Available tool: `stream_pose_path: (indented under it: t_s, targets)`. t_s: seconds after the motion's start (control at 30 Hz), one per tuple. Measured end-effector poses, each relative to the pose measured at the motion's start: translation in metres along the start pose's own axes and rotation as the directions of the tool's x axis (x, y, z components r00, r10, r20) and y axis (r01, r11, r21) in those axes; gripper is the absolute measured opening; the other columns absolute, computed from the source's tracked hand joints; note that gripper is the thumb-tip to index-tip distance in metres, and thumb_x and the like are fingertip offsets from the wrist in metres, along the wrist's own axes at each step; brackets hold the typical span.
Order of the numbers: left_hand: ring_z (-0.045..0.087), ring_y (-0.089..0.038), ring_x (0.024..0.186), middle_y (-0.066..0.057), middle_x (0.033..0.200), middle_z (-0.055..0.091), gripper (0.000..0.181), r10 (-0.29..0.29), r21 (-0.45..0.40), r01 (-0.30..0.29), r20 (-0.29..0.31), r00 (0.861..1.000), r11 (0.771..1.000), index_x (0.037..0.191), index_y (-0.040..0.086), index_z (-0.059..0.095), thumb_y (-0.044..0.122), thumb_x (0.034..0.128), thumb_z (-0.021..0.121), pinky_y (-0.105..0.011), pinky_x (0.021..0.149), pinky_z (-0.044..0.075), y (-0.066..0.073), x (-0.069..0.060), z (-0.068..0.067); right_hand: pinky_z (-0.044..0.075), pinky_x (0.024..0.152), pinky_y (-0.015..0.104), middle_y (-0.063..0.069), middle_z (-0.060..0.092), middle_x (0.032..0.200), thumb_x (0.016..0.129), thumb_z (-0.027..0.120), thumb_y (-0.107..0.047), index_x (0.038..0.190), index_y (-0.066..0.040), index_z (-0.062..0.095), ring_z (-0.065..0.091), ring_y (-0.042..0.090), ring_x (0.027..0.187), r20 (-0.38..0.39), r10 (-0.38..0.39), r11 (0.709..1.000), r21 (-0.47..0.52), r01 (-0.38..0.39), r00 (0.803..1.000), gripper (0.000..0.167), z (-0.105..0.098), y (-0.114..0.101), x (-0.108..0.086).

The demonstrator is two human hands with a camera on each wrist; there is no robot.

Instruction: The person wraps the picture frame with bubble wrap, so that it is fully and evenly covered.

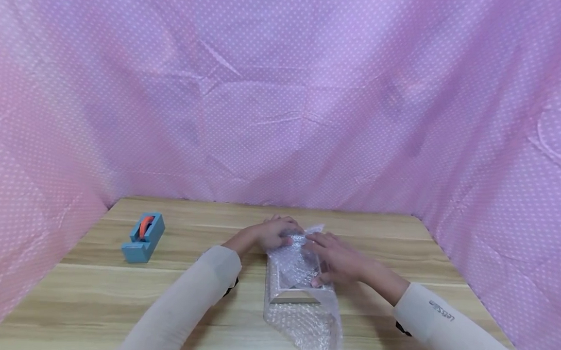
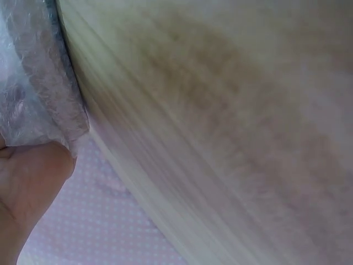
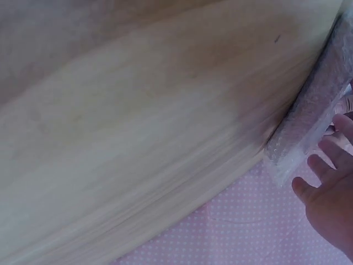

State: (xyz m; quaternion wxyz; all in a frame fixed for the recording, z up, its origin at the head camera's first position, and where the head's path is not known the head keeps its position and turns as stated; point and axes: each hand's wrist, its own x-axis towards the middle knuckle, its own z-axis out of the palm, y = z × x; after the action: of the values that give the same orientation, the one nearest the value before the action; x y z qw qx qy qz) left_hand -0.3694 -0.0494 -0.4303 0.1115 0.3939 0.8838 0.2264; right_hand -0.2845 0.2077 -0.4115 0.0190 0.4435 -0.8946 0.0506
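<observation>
A flat, frame-like object with a pale wooden edge (image 1: 294,296) lies on the table under clear bubble wrap (image 1: 299,269). A loose tail of the wrap spreads toward the near side. At the far end, my left hand (image 1: 274,233) holds the wrap, its thumb on top and its fingers at the far edge. My right hand (image 1: 341,258) rests along the wrap's right side with fingers spread. In the left wrist view the left hand (image 2: 30,185) meets the wrap's end. The right wrist view shows the right hand (image 3: 333,201) with fingers extended beside the wrapped edge (image 3: 309,102).
A blue tape dispenser (image 1: 144,240) with an orange roll (image 1: 145,227) stands at the left of the wooden table (image 1: 208,218). Pink polka-dot cloth (image 1: 278,118) hangs behind the table and along both sides.
</observation>
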Motion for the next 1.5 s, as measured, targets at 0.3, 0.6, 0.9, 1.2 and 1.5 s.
stream_pose_path:
  t_s: [0.3,0.6,0.9,1.2,1.5]
  targets:
    - [0.032,-0.024,0.143,0.008,0.156,0.043,0.04,-0.025,-0.034,0.025,0.002,1.0,0.999,0.141,0.033,0.059,0.022,0.1025,0.06,-0.061,0.121,0.017,0.001,-0.002,-0.004,0.032,0.116,0.063,0.026,0.042,0.155,0.083,0.073,-0.064,0.148,-0.009,0.054,0.039,0.044,0.143,0.033,0.047,0.998,0.033,-0.048,0.998,0.087,-0.002,0.004,0.001]
    - [0.022,-0.034,0.151,-0.007,0.167,0.028,0.055,-0.056,0.142,0.053,0.018,0.998,0.988,0.162,0.018,0.031,0.031,0.1098,0.043,-0.058,0.123,0.014,0.007,-0.011,-0.001,0.038,0.113,0.059,0.024,0.047,0.151,0.084,0.074,-0.062,0.147,-0.011,0.056,0.046,0.044,0.138,0.044,0.028,0.999,0.029,-0.029,0.999,0.082,-0.003,0.005,0.007]
    - [0.002,-0.039,0.156,-0.008,0.172,0.007,0.061,-0.063,0.271,0.026,0.128,0.99,0.962,0.166,0.019,0.011,0.042,0.1122,0.027,-0.061,0.123,-0.002,0.019,-0.022,-0.005,0.037,0.113,0.061,0.026,0.045,0.152,0.085,0.072,-0.063,0.147,-0.011,0.055,0.044,0.045,0.139,0.044,0.044,0.999,0.013,-0.045,0.998,0.082,-0.004,0.007,0.006]
    - [0.002,-0.042,0.155,-0.007,0.172,0.006,0.062,-0.026,0.346,-0.021,0.132,0.991,0.938,0.166,0.022,0.011,0.049,0.1112,0.021,-0.063,0.122,0.0,0.015,-0.026,0.001,0.036,0.113,0.062,0.025,0.043,0.154,0.087,0.069,-0.065,0.148,-0.012,0.054,0.042,0.046,0.14,0.07,0.054,0.998,0.027,-0.056,0.996,0.082,-0.004,0.004,0.004]
    - [0.003,-0.04,0.156,-0.007,0.172,0.008,0.063,-0.018,0.351,-0.026,0.123,0.992,0.936,0.166,0.021,0.013,0.05,0.1108,0.022,-0.063,0.123,0.001,0.014,-0.025,0.005,0.037,0.113,0.062,0.025,0.044,0.153,0.088,0.07,-0.062,0.149,-0.011,0.053,0.042,0.046,0.14,0.072,0.048,0.997,0.053,-0.052,0.996,0.081,-0.003,0.006,0.002]
